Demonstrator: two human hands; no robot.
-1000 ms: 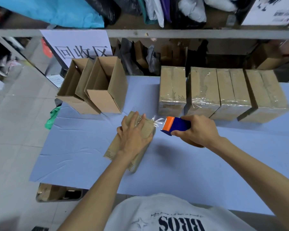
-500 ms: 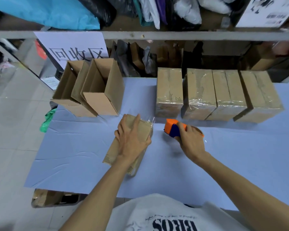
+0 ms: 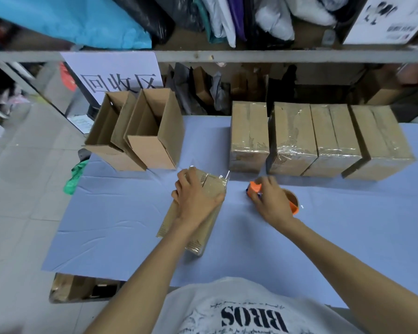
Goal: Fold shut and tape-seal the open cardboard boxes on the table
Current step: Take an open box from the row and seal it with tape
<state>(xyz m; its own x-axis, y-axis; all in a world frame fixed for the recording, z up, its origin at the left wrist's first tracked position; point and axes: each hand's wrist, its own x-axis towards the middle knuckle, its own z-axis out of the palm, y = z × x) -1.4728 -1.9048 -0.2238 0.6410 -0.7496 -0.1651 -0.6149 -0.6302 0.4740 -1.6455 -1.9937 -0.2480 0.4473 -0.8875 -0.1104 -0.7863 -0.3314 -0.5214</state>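
A taped cardboard box [image 3: 203, 233] lies on its side in the middle of the blue table [image 3: 121, 227]. My left hand [image 3: 196, 197] lies on top of it, fingers spread and curled over its far end, where a loose end of clear tape sticks up. To its right, my right hand [image 3: 272, 201] grips the orange and blue tape dispenser [image 3: 255, 188], which rests on the table with its tape roll [image 3: 292, 201] behind the hand. Two open boxes [image 3: 152, 131] stand at the back left. Several sealed boxes [image 3: 319, 138] stand in a row at the back right.
A metal shelf [image 3: 227, 55] with bags and cardboard runs behind the table. A white sign [image 3: 116, 73] leans at the back left. A green cloth [image 3: 74, 175] hangs off the table's left edge. A crate [image 3: 82, 288] sits on the floor under the near edge.
My right hand has pulled the dispenser away from the box end, breaking the tape, and lowered it onto the table to the right. My left hand stayed on the box.
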